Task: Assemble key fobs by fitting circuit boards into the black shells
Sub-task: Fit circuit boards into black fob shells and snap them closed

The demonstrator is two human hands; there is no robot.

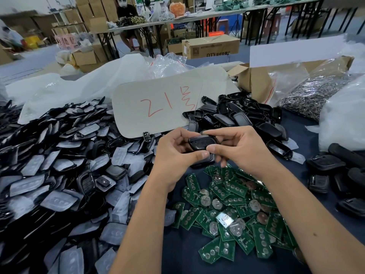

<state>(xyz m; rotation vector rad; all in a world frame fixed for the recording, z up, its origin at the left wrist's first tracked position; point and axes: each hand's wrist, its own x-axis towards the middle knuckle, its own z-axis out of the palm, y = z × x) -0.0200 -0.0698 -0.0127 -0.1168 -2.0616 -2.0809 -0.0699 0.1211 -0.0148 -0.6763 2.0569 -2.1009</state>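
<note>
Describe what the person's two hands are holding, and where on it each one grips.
A glossy black plastic key-fob shell: the left hand pinches its left end, the right hand its right end.

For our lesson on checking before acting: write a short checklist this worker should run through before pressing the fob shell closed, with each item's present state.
1. Black shell held by both hands: ok; left hand and right hand pinch it.
2. Board seated inside: cannot tell, fingers cover it.
3. Shell halves aligned: cannot tell.
4. Spare circuit boards in reach: ok, piled below the hands.
5. Empty shells in reach: ok, heaped behind.
</note>
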